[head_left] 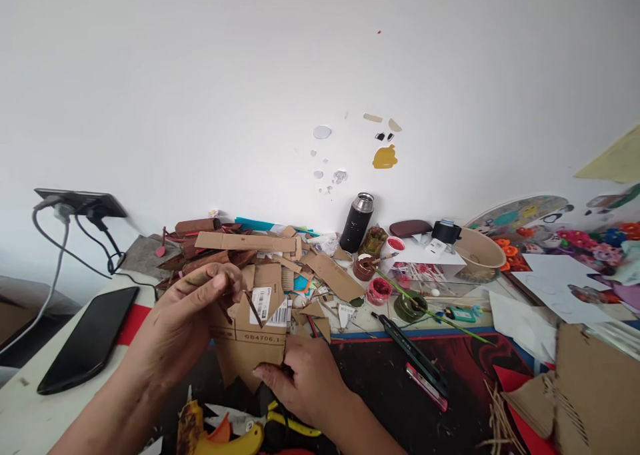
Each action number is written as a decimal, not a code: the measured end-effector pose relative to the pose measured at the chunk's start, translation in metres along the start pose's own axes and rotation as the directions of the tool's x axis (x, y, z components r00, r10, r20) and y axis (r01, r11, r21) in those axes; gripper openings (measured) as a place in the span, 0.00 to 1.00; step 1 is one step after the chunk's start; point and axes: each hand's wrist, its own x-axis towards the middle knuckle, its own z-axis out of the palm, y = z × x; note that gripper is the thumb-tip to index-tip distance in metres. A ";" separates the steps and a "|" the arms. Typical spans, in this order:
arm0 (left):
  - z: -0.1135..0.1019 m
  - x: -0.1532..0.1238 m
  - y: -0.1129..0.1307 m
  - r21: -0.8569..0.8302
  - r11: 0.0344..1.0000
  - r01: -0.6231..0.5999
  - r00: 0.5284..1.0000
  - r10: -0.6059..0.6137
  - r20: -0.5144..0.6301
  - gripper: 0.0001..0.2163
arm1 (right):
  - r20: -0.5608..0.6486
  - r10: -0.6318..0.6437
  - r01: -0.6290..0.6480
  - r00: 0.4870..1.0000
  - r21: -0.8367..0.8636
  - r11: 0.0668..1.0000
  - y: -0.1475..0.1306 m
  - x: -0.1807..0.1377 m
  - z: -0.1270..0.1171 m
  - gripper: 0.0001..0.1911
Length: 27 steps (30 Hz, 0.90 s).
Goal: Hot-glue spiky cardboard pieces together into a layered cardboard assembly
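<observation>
My left hand (197, 302) is raised on the left, its paint-stained fingertips pinched on a thin dark brown strip (253, 308) that slants down to the right. Behind the strip is a piece of cardboard (253, 355) with a white barcode label and printed lettering. My right hand (310, 378) is closed at the cardboard's lower right edge, thumb across its front; its other fingers are mostly hidden. Just below it lie yellow-and-black handled pliers (280, 425), partly covered. A yellow-handled tool (227, 442) and scissor-like blades lie beside them.
Cardboard scraps (333, 275) pile up along the wall. Open paint jars (379, 291) and a black flask (358, 223) stand at the back. A dark green cutter (413, 352) lies on the black mat (365, 382). To the left are a phone (89, 340) and a power strip (83, 202).
</observation>
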 end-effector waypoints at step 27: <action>-0.012 0.003 -0.018 0.622 0.415 -0.665 0.742 0.468 0.480 0.11 | 0.016 0.475 -0.302 0.880 0.789 0.534 0.011 0.016 -0.011 0.38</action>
